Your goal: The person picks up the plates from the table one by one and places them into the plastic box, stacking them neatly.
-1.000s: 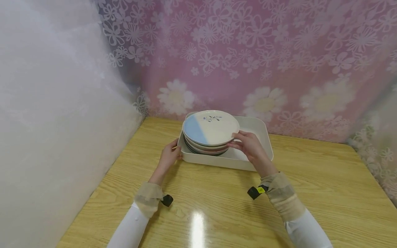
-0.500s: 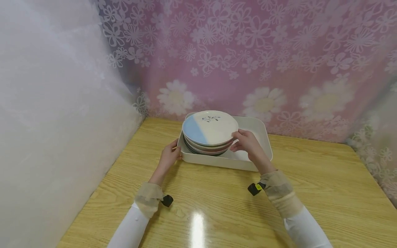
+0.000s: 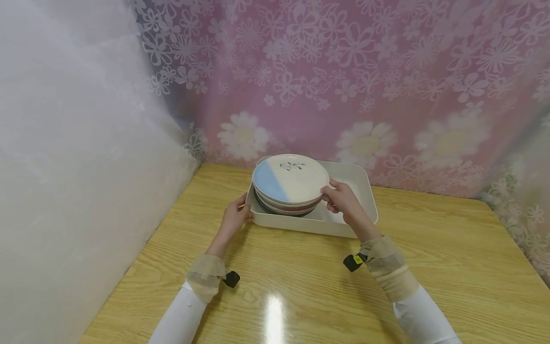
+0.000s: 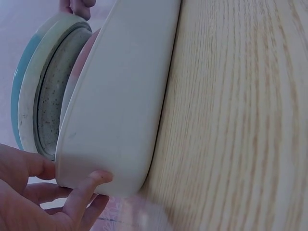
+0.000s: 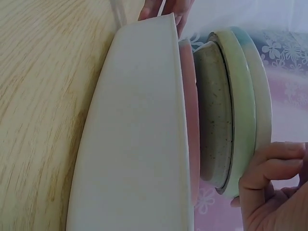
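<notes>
A stack of round plates stands in the left part of a white rectangular tray (image 3: 356, 184). Its top plate (image 3: 301, 179) is cream and pale blue with a dark leafy sprig. Below it, the right wrist view shows a pale green plate (image 5: 243, 106), a speckled grey dish (image 5: 214, 110) and a pink plate (image 5: 191, 120). My right hand (image 3: 343, 200) holds the stack's right front rim at the top plate, fingers curled. With thumb and fingers, my left hand (image 3: 234, 217) grips the tray's left front corner. The tray floor under the stack is hidden.
The tray sits near the back of a wood-grain table (image 3: 301, 267). Behind it hangs a pink flowered curtain (image 3: 301, 95), with a whitish sheet (image 3: 86, 167) along the left side. A black wrist camera (image 3: 353, 262) sits on the right wrist.
The top plate has shifted slightly left and settled lower on the stack. My right fingers have drawn in and curled at its rim. The left hand stays on the tray corner.
</notes>
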Action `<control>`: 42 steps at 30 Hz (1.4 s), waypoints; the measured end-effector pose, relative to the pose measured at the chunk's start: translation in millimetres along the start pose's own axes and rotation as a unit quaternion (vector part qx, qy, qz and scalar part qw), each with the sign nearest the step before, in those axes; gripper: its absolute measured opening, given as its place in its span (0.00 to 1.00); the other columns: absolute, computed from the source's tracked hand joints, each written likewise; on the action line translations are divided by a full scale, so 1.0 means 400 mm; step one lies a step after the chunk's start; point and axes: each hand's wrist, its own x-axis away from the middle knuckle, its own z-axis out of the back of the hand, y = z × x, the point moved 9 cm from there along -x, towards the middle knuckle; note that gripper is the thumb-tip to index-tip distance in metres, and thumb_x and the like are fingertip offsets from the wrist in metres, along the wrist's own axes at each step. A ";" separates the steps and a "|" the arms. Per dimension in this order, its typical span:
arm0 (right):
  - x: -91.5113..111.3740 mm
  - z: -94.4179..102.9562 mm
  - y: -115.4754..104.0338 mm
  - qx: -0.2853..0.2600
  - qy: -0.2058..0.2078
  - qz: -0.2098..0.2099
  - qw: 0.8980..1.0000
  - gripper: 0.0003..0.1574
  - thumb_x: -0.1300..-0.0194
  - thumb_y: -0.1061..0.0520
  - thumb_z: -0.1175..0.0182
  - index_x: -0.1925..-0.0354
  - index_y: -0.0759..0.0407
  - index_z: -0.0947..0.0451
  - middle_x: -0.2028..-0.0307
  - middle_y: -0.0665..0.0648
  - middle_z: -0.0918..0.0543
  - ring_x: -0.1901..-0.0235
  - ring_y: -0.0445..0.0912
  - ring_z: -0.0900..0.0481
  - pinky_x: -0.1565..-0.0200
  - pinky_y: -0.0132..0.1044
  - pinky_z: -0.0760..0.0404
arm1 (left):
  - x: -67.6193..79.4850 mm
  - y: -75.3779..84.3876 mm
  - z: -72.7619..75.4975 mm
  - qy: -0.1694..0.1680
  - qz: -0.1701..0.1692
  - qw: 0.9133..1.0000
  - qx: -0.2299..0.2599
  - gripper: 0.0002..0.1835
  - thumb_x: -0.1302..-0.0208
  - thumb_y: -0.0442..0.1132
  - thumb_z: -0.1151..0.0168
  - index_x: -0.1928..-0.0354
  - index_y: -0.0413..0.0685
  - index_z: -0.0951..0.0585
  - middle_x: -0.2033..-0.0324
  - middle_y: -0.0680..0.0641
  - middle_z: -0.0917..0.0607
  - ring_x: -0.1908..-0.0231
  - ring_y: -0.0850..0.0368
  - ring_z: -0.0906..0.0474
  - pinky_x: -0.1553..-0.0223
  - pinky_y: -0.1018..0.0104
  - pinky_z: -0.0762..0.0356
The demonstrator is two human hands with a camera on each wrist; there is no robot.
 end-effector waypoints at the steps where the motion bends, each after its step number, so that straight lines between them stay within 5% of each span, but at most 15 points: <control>1: 0.000 0.002 0.002 0.003 0.001 -0.001 1.000 0.39 0.24 0.58 0.52 0.23 0.71 0.51 0.84 0.46 0.35 0.88 0.37 0.42 0.81 0.30 0.43 | 0.001 0.000 0.000 0.000 0.001 1.000 0.000 0.26 0.23 0.30 0.53 0.26 0.34 0.36 0.32 0.31 0.29 0.39 0.36 0.24 0.48 0.50 0.16; 12: 0.002 0.022 0.015 0.042 0.004 -0.012 0.999 0.45 0.23 0.50 0.46 0.20 0.59 0.54 0.82 0.47 0.34 0.85 0.39 0.41 0.79 0.31 0.41 | 0.000 -0.001 -0.010 -0.017 -0.002 1.000 0.008 0.26 0.22 0.32 0.54 0.25 0.37 0.37 0.32 0.29 0.29 0.39 0.35 0.24 0.47 0.50 0.17; 22: 0.022 0.046 0.033 0.025 0.016 -0.002 1.000 0.51 0.24 0.45 0.44 0.18 0.57 0.59 0.76 0.50 0.26 0.83 0.38 0.35 0.76 0.31 0.34 | -0.024 0.002 -0.025 -0.012 -0.004 1.000 0.009 0.26 0.22 0.30 0.55 0.25 0.35 0.37 0.28 0.34 0.34 0.41 0.37 0.24 0.49 0.49 0.16; 26: 0.036 0.053 0.043 0.025 0.021 -0.002 0.999 0.50 0.23 0.47 0.43 0.19 0.58 0.59 0.76 0.48 0.25 0.83 0.38 0.32 0.75 0.32 0.29 | -0.035 0.007 -0.021 0.004 -0.021 0.998 -0.055 0.26 0.21 0.33 0.55 0.25 0.34 0.38 0.27 0.35 0.34 0.34 0.39 0.28 0.40 0.45 0.23; 31: 0.065 0.073 0.048 0.066 0.039 0.016 0.997 0.38 0.21 0.50 0.48 0.22 0.62 0.46 0.74 0.52 0.20 0.82 0.39 0.27 0.76 0.32 0.23 | -0.041 0.031 -0.007 0.036 -0.067 0.977 -0.201 0.26 0.19 0.37 0.56 0.26 0.31 0.36 0.30 0.33 0.31 0.30 0.38 0.34 0.30 0.45 0.35; 36: 0.100 0.082 0.026 0.120 0.065 0.050 0.989 0.26 0.17 0.58 0.59 0.27 0.63 0.35 0.63 0.66 0.14 0.78 0.44 0.18 0.73 0.35 0.16 | -0.027 0.062 0.002 0.048 -0.090 0.961 -0.257 0.29 0.19 0.41 0.56 0.26 0.28 0.40 0.29 0.28 0.34 0.30 0.30 0.37 0.30 0.38 0.39; 42: 0.157 0.087 -0.010 0.233 0.129 0.109 0.958 0.27 0.19 0.57 0.52 0.27 0.63 0.35 0.42 0.71 0.21 0.49 0.62 0.17 0.53 0.51 0.14 | 0.022 0.132 -0.037 0.045 -0.132 0.944 -0.298 0.38 0.20 0.48 0.51 0.23 0.29 0.49 0.25 0.23 0.54 0.27 0.22 0.54 0.30 0.30 0.46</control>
